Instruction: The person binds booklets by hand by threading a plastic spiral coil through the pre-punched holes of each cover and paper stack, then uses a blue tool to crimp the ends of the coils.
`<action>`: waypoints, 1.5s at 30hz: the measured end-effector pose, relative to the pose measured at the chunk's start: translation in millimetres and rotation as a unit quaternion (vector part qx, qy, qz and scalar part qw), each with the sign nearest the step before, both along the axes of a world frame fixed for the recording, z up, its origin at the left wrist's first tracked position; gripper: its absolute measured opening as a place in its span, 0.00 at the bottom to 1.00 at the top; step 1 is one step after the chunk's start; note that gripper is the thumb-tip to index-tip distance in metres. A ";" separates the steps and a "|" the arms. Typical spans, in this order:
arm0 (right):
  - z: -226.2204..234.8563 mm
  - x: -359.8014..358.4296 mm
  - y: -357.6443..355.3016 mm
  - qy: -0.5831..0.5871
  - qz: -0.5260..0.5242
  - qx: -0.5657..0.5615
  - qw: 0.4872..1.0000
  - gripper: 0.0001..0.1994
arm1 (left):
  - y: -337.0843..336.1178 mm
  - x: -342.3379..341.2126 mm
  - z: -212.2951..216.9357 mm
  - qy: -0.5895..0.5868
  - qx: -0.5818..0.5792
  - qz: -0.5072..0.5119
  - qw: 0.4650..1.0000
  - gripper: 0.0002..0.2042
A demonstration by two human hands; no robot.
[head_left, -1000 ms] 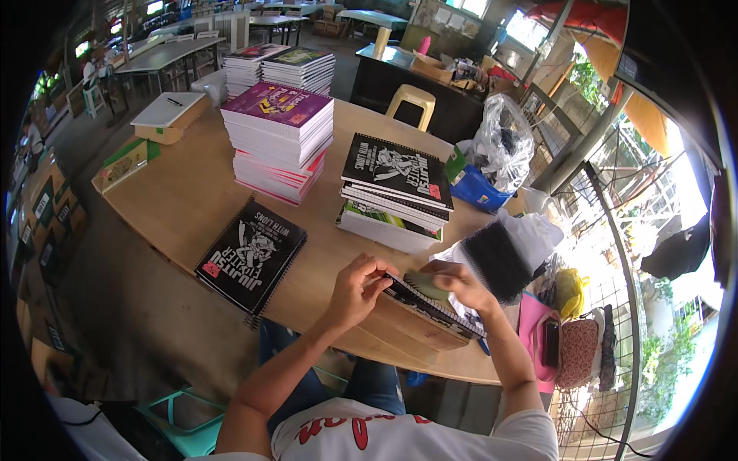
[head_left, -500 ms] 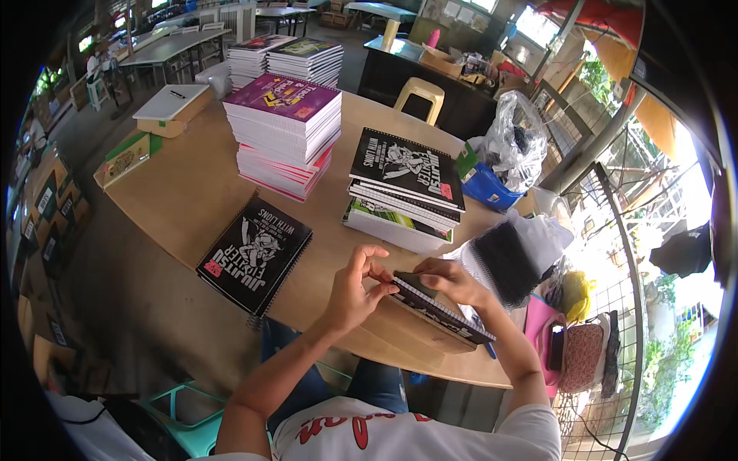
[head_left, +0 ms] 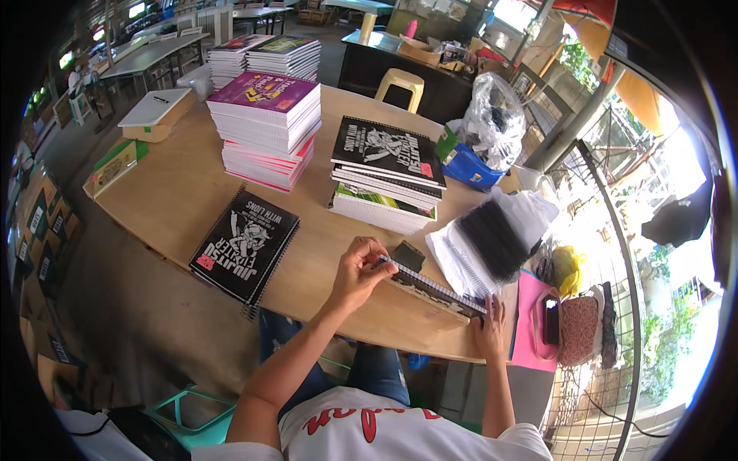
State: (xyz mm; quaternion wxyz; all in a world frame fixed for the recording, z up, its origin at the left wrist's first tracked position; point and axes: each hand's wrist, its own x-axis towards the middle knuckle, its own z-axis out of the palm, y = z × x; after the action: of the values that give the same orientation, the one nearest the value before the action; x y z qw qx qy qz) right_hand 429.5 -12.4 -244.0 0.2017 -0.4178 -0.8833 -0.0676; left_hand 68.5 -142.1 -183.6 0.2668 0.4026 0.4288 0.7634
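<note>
A black-covered notebook (head_left: pixel 430 293) is tilted up on its edge at the table's near side, its bound edge and white pages facing up. My left hand (head_left: pixel 360 270) pinches the left end of that edge between thumb and fingers. At the opposite end my right hand (head_left: pixel 492 329) rests with fingers apart, beside a small dark blue item that the fingers partly hide. A small dark block (head_left: pixel 407 255) sits just behind the notebook. Right of it lie loose white sheets with a bundle of black spiral coils (head_left: pixel 500 242).
Black spiral notebooks (head_left: pixel 244 244) lie at the left table edge. Another stack of notebooks (head_left: pixel 388 154) stands mid-table, near a tall purple-topped stack (head_left: pixel 265 115). A blue container (head_left: pixel 470 170) with plastic bags is at the right. A pink folder (head_left: pixel 532 326) overhangs the right edge.
My right hand has left the notebook's upper left part and moved right and nearer, to its far right end. The left hand keeps its pinch. The whole view has shifted slightly.
</note>
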 end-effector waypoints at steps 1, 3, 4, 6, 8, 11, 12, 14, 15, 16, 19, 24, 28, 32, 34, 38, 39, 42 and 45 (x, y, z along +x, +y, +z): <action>-5.6 7.5 1.6 0.000 -0.005 -0.002 1.000 0.32 | 0.1 1.8 3.7 0.000 -0.002 -0.005 1.000 0.13; -1.9 -9.2 -0.7 0.106 -0.026 -0.107 0.988 0.31 | -6.0 -1.1 10.4 -0.062 -0.030 -0.033 0.997 0.10; 3.2 -16.0 -7.9 0.085 -0.023 -0.050 0.995 0.30 | -7.6 -3.0 7.9 -0.071 -0.021 -0.030 0.997 0.11; 6.1 -10.4 -10.5 0.073 -0.016 -0.022 0.997 0.28 | -9.3 -4.3 10.6 -0.073 -0.041 -0.054 0.995 0.11; 11.3 -9.0 -8.1 0.063 -0.007 0.005 0.998 0.27 | -9.5 -3.6 13.9 -0.073 -0.063 -0.075 0.993 0.12; 38.1 -5.2 6.1 0.236 0.039 0.024 0.971 0.26 | -5.6 1.7 18.1 -0.124 0.002 -0.096 0.988 0.14; 59.0 -14.0 6.6 0.257 0.064 0.019 0.964 0.26 | -5.1 1.2 18.1 -0.116 0.007 -0.102 0.988 0.17; 124.7 -51.9 -2.3 0.234 0.141 0.036 0.961 0.25 | -6.0 -2.0 17.7 -0.104 0.011 -0.104 0.989 0.19; 165.8 -80.7 -15.5 0.186 0.191 0.059 0.962 0.24 | -6.5 -2.7 17.9 -0.110 0.002 -0.105 0.988 0.21; 198.8 -106.2 -27.1 0.107 0.216 0.104 0.965 0.23 | -6.8 -2.9 18.7 -0.115 -0.007 -0.106 0.988 0.24; 244.2 -174.3 -43.4 -0.048 0.319 0.219 0.921 0.20 | -10.3 -7.7 19.9 -0.108 -0.029 -0.092 0.989 0.27; 264.4 -219.9 -39.3 -0.174 0.421 0.324 0.829 0.18 | -7.0 -6.5 18.9 -0.107 -0.025 -0.105 0.988 0.28; 266.9 -234.4 -41.3 -0.215 0.460 0.356 0.785 0.14 | -6.1 -9.3 16.6 -0.104 -0.016 -0.109 0.989 0.29; 261.4 -237.9 -45.5 -0.270 0.458 0.374 0.760 0.14 | -8.1 -10.6 16.3 -0.102 -0.038 -0.099 0.989 0.30; 252.3 -226.9 -49.2 -0.231 0.392 0.191 0.870 0.15 | -5.8 -3.3 16.5 -0.085 -0.018 -0.069 0.994 0.32; 241.6 -204.6 -47.1 -0.058 0.334 0.088 0.937 0.16 | -7.6 -3.6 14.9 -0.031 -0.028 -0.034 0.999 0.33; 238.5 -195.8 -43.1 0.003 0.343 0.131 0.930 0.17 | -10.5 -4.1 19.1 -0.031 -0.029 -0.031 0.999 0.33; 213.6 -128.5 -19.6 0.171 0.141 -0.001 0.975 0.17 | -28.2 3.7 44.4 0.099 -0.021 0.083 0.991 0.34; 135.7 -34.3 13.9 0.101 -0.009 0.092 0.991 0.15 | -30.4 12.7 75.4 0.508 -0.001 0.335 0.794 0.27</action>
State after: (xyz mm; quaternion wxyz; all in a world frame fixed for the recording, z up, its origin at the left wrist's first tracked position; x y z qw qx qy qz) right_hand 395.2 1.5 -108.3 0.3263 -0.4104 -0.8447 -0.1078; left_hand 81.2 -172.5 -108.2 -0.2607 0.5635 0.6116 0.4904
